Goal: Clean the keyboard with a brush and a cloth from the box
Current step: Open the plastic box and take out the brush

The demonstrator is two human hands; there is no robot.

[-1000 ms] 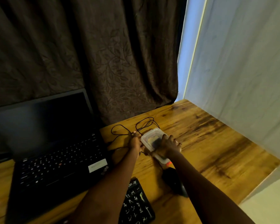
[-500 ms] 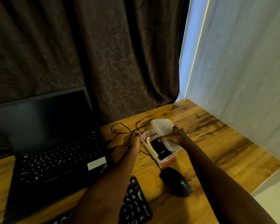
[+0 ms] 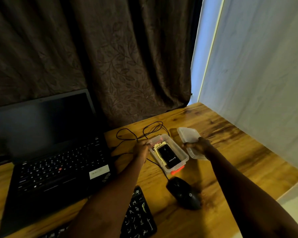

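A small clear plastic box [image 3: 183, 156] with an orange clasp stands open on the wooden desk. Inside it lie a black rectangular item [image 3: 169, 156] and something yellow-bristled [image 3: 157, 148] beside it. My left hand [image 3: 142, 148] holds the box's left wall. My right hand [image 3: 197, 146] grips the box's clear lid [image 3: 187, 134], held off to the right of the box. A black keyboard [image 3: 138, 219] lies at the bottom edge, partly hidden by my left arm.
An open black laptop [image 3: 55, 152] fills the left of the desk. A black mouse [image 3: 183, 193] lies just in front of the box, its cable [image 3: 144, 131] looping behind. Dark curtains hang behind; a white wall bounds the desk's right edge [image 3: 282, 194].
My right hand lifted the lid off the box and carried it to the right. The box now stands open. My left hand stayed on the box's left side.
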